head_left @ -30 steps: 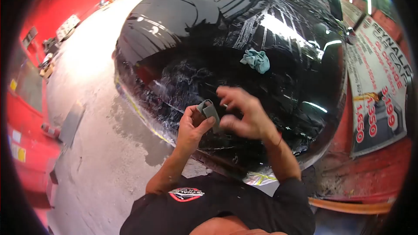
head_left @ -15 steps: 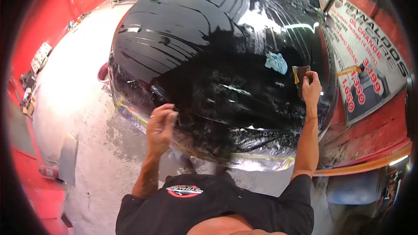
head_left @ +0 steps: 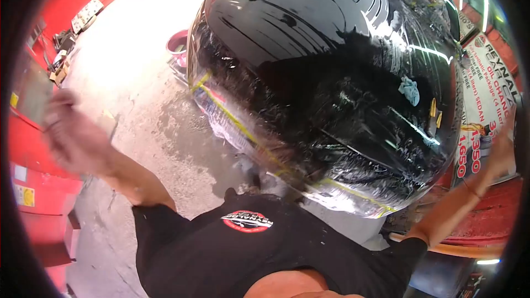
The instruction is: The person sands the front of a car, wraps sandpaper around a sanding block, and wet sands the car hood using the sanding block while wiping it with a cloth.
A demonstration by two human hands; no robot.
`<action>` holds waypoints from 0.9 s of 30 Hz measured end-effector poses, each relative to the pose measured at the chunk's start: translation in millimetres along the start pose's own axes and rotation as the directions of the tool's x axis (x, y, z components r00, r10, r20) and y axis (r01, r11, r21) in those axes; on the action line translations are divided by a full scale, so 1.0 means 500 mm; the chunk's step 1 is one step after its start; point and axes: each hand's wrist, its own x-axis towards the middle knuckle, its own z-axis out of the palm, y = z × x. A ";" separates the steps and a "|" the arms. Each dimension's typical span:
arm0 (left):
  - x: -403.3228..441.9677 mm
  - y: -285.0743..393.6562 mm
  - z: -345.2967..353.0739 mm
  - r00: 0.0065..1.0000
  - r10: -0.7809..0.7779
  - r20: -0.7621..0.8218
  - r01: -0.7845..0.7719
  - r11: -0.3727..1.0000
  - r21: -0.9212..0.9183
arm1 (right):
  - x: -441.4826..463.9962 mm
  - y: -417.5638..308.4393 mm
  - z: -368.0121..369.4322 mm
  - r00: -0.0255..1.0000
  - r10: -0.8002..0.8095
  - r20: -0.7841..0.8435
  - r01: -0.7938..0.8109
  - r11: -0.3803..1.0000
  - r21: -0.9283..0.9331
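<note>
My left hand [head_left: 72, 132] is raised out to the left, well away from the car and over the floor side; motion smears its fingers. Off to the right, beyond the car's edge and in front of the sign, my right hand [head_left: 501, 152] is blurred too, so its fingers do not show clearly. A glossy black car panel [head_left: 331, 72] fills the middle, wet or streaked in places. On it lie a crumpled light blue cloth [head_left: 409, 90] and a folded piece of dark and yellow sandpaper [head_left: 434, 115], neither touched by a hand.
Yellow masking tape [head_left: 237, 124] and clear plastic sheeting [head_left: 353, 198] run along the car's lower edge. A pink bucket [head_left: 175, 44] stands left of the car. A printed sign [head_left: 486, 88] leans at the right. Boxes and clutter [head_left: 65, 55] line the red wall.
My right hand has let go of the sandpaper and moved off to the right. My left hand has swung outward to the left. The view has turned left.
</note>
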 end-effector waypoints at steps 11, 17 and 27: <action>0.224 0.050 0.171 0.956 0.294 -0.015 -0.268 0.848 -0.457 | 0.131 -0.410 -0.440 0.739 -0.671 -0.061 0.596 0.610 0.522; 0.220 0.035 0.196 0.969 0.249 -0.008 -0.220 0.840 -0.497 | 0.089 -0.457 -0.412 0.775 -0.632 -0.010 0.520 0.629 0.578; 0.206 0.001 0.216 0.989 0.148 0.005 -0.126 0.861 -0.492 | 0.048 -0.458 -0.378 0.940 -0.342 -0.010 0.220 0.582 0.783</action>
